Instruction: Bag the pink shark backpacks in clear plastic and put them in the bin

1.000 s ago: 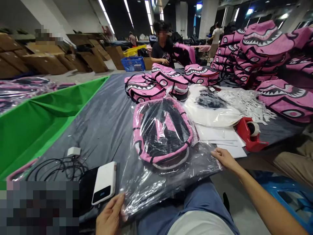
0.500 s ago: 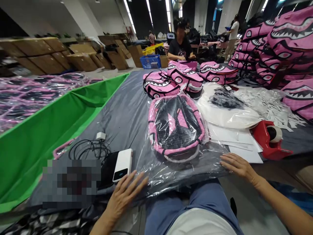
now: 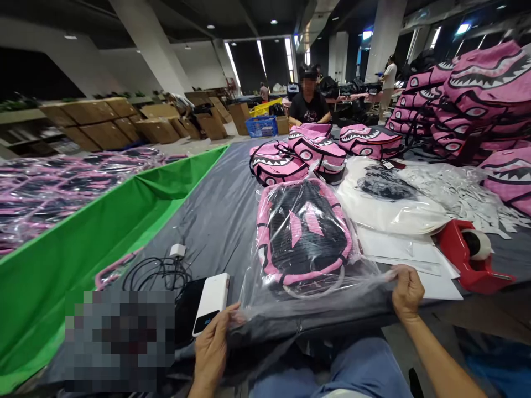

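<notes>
A pink and black backpack (image 3: 307, 237) lies back side up on the grey-covered table, inside a clear plastic bag (image 3: 319, 296). My left hand (image 3: 213, 342) pinches the near left corner of the bag, beside a white power bank (image 3: 212, 301). At the near right corner, my right hand (image 3: 409, 293) grips the plastic with closed fingers. Between both hands the bag's near edge is stretched and lifted slightly off the table. A pale loop of the backpack shows through the film.
A red tape dispenser (image 3: 468, 260) stands right of white sheets (image 3: 409, 251) and a stack of white bags (image 3: 385, 204). Pink shark-face backpacks (image 3: 282, 163) sit beyond, with a tall pile at right. Left are black cables (image 3: 155, 271) and green cloth (image 3: 124, 215). A person (image 3: 310, 102) works opposite.
Both hands have gone from lying spread on the plastic to gripping its near corners. The bag's near edge has been raised and pulled taut. The camera view has tilted up.
</notes>
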The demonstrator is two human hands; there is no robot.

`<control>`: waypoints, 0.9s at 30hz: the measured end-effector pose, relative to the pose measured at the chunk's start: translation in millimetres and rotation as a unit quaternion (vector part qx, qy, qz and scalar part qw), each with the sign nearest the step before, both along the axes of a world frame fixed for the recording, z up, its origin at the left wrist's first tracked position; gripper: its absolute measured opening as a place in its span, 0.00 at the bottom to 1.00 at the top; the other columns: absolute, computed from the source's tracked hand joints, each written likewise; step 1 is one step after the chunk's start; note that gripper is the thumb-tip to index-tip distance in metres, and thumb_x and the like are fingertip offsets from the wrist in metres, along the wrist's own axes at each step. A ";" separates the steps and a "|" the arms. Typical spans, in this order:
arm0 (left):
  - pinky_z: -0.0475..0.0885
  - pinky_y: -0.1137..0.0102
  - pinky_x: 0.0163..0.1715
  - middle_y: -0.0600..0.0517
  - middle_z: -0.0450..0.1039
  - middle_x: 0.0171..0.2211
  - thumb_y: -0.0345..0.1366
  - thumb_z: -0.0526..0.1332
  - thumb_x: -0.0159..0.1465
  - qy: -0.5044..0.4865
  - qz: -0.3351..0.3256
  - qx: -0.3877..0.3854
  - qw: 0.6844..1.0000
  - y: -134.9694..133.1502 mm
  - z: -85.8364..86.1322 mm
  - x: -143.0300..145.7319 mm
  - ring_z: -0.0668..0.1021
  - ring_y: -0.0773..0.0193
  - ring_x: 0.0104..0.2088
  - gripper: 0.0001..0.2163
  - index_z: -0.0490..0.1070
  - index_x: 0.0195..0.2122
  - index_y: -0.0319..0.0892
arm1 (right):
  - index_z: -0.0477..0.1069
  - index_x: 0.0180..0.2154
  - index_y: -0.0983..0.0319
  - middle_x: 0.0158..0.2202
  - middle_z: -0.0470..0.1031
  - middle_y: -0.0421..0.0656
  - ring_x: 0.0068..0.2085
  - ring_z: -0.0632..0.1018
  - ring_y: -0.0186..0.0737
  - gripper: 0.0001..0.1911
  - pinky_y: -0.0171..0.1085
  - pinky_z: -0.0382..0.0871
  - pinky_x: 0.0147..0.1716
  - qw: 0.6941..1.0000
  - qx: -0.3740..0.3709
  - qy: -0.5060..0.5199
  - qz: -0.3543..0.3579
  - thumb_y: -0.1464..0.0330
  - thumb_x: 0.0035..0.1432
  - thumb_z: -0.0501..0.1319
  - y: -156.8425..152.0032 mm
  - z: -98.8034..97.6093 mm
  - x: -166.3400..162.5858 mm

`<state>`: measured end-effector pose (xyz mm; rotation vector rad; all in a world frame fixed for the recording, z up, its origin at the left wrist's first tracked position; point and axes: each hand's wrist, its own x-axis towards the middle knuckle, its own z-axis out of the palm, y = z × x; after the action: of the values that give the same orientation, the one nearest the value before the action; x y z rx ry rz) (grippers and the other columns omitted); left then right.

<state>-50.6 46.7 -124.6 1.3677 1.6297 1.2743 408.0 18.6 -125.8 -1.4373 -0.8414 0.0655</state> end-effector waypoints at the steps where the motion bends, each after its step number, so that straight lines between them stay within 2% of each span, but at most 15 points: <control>1: 0.78 0.66 0.37 0.51 0.79 0.25 0.67 0.60 0.57 -0.016 0.011 -0.013 1.000 5.1 1.2 4.2 0.80 0.58 0.29 0.31 0.83 0.40 0.42 | 0.72 0.32 0.59 0.20 0.68 0.37 0.22 0.70 0.38 0.28 0.37 0.66 0.25 1.000 -0.018 0.007 -0.010 0.42 0.64 0.55 7.8 -1.5 -3.0; 3: 0.76 0.67 0.31 0.54 0.74 0.20 0.69 0.61 0.55 -0.036 0.012 -0.038 0.999 14.7 3.5 9.8 0.77 0.60 0.24 0.33 0.82 0.38 0.41 | 0.73 0.34 0.60 0.18 0.64 0.36 0.19 0.66 0.37 0.30 0.37 0.62 0.21 0.997 -0.068 0.022 0.012 0.40 0.61 0.56 21.1 -2.9 -2.7; 5: 0.75 0.65 0.30 0.53 0.74 0.21 0.70 0.60 0.54 -0.018 0.019 -0.054 0.998 21.3 5.7 14.3 0.76 0.59 0.23 0.35 0.81 0.39 0.40 | 0.73 0.36 0.60 0.18 0.63 0.35 0.18 0.65 0.37 0.30 0.37 0.60 0.19 0.993 -0.104 0.043 0.044 0.39 0.58 0.58 29.2 -3.5 2.1; 7: 0.76 0.58 0.39 0.48 0.80 0.32 0.67 0.58 0.58 0.061 0.043 -0.010 0.997 23.8 9.3 23.0 0.80 0.53 0.32 0.34 0.79 0.46 0.41 | 0.72 0.38 0.60 0.18 0.62 0.34 0.18 0.65 0.37 0.29 0.36 0.60 0.18 0.988 -0.119 0.068 0.068 0.39 0.56 0.59 31.5 -4.3 6.7; 9: 0.71 0.53 0.53 0.44 0.79 0.46 0.61 0.57 0.64 0.170 0.043 0.099 0.979 24.0 15.6 40.7 0.79 0.48 0.46 0.29 0.75 0.54 0.43 | 0.70 0.39 0.59 0.18 0.62 0.33 0.18 0.65 0.37 0.29 0.36 0.58 0.17 0.986 -0.121 0.087 0.077 0.40 0.55 0.60 30.1 -5.2 8.8; 11: 0.63 0.51 0.61 0.43 0.76 0.54 0.52 0.57 0.69 0.261 -0.032 0.201 0.944 25.3 24.5 67.9 0.74 0.48 0.56 0.22 0.71 0.58 0.45 | 0.70 0.39 0.58 0.18 0.63 0.34 0.18 0.65 0.37 0.29 0.36 0.58 0.16 0.985 -0.117 0.096 0.078 0.39 0.54 0.61 27.9 -5.6 8.9; 14: 0.54 0.47 0.66 0.45 0.75 0.55 0.46 0.63 0.67 0.329 -0.189 0.238 0.894 34.0 37.2 113.1 0.70 0.47 0.61 0.14 0.73 0.51 0.47 | 0.70 0.39 0.58 0.19 0.63 0.34 0.19 0.66 0.37 0.29 0.36 0.59 0.17 0.988 -0.103 0.094 0.068 0.39 0.54 0.61 25.8 -4.7 8.0; 16: 0.55 0.45 0.65 0.45 0.75 0.53 0.46 0.67 0.64 0.322 -0.239 0.212 0.891 42.3 41.1 134.6 0.68 0.44 0.63 0.12 0.72 0.42 0.46 | 0.70 0.39 0.58 0.19 0.63 0.34 0.19 0.66 0.36 0.29 0.36 0.59 0.17 0.988 -0.104 0.088 0.067 0.39 0.55 0.60 24.9 -3.3 7.5; 18: 0.59 0.45 0.62 0.45 0.75 0.52 0.46 0.69 0.62 0.284 -0.263 0.181 0.904 49.2 40.1 144.5 0.67 0.44 0.63 0.12 0.70 0.36 0.45 | 0.70 0.40 0.58 0.19 0.63 0.34 0.19 0.66 0.36 0.29 0.36 0.60 0.18 0.988 -0.109 0.085 0.070 0.39 0.56 0.60 24.2 -1.8 6.6; 23: 0.61 0.45 0.61 0.46 0.76 0.50 0.41 0.67 0.64 0.193 -0.312 0.127 0.921 58.3 33.5 137.1 0.68 0.46 0.62 0.09 0.71 0.30 0.45 | 0.69 0.40 0.59 0.19 0.63 0.34 0.18 0.64 0.35 0.28 0.35 0.60 0.17 0.988 -0.086 0.099 0.076 0.40 0.56 0.60 25.0 0.5 3.0; 27: 0.62 0.46 0.61 0.47 0.80 0.46 0.40 0.65 0.62 0.133 -0.329 0.082 0.931 72.4 39.5 132.4 0.72 0.48 0.59 0.07 0.75 0.28 0.46 | 0.69 0.39 0.58 0.18 0.61 0.33 0.19 0.65 0.35 0.29 0.35 0.61 0.18 0.989 -0.083 0.098 0.075 0.39 0.56 0.60 27.0 0.3 3.3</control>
<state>81.8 119.1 -85.1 2.0377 1.0701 0.8517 411.3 45.6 -125.5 -1.4931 -0.7941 0.3938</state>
